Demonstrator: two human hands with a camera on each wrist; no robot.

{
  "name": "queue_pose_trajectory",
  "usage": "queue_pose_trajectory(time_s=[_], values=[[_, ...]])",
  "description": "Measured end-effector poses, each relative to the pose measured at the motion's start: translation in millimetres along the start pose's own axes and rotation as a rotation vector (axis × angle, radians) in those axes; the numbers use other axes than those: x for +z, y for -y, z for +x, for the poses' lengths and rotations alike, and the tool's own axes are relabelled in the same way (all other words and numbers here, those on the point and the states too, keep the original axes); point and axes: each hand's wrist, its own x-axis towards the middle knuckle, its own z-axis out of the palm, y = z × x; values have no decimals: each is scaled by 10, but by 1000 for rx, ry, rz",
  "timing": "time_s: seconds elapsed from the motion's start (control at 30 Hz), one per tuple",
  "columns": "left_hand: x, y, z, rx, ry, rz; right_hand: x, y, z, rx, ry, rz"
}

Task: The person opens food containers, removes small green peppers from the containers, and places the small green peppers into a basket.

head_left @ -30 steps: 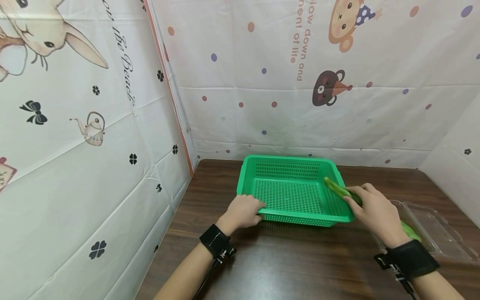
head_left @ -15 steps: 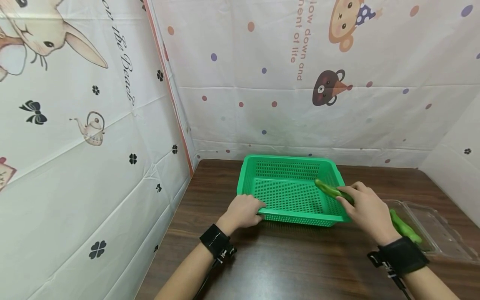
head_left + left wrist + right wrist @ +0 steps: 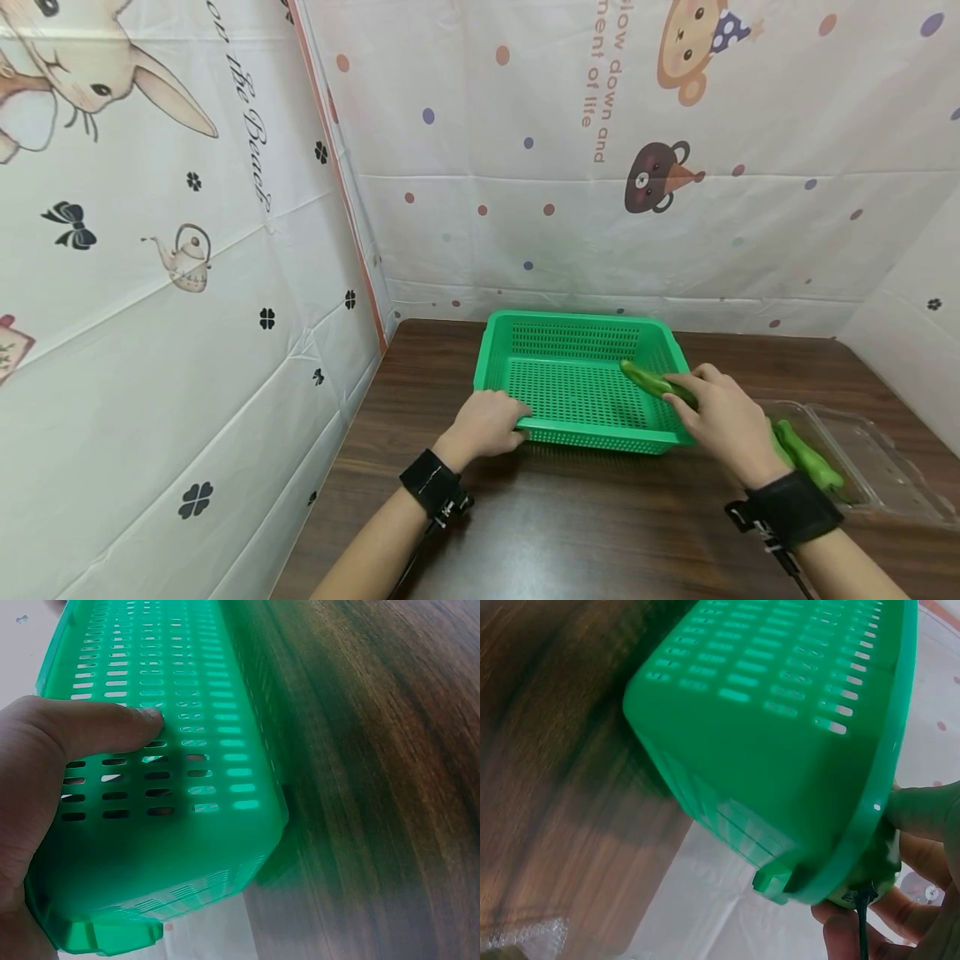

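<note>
— Green plastic all over that bench: a green perforated plastic basket on the dark wooden table, and the right hand is curled round a long green cucumber.

— Where is the cucumber exactly?

— Over the basket's right rim. Its far tip pokes in above the basket floor, and the rest runs back under the fingers toward the near right. So the long axis lies slantwise, far-left to near-right, tip pointing into the basket.

— And the left hand?

— The left hand grips the near-left corner of the basket; the wrist view shows its thumb pressed flat on the slotted wall with the palm wrapped under the rim. It's holding the basket, nowhere near the cucumber.

— So the right is the one that matters.

— It's the nearer by far, it has the thing. From that hand the open basket lies to the left and a little farther off. I'd guess the cucumber's length would fit along the floor, though that's only my reading.

— Anything else on the table?

— A clear plastic clamshell tray at the near right, just beside the right wrist, with another green cucumber lying in it. Printed cartoon sheets hang round the left and far sides.
</note>
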Motion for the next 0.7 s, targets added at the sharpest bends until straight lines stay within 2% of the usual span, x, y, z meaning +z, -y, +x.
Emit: queue_pose_trajectory(time_s=[0.7], values=[[9,7,0,3,4,18,146,46,63,-18,39,6]])
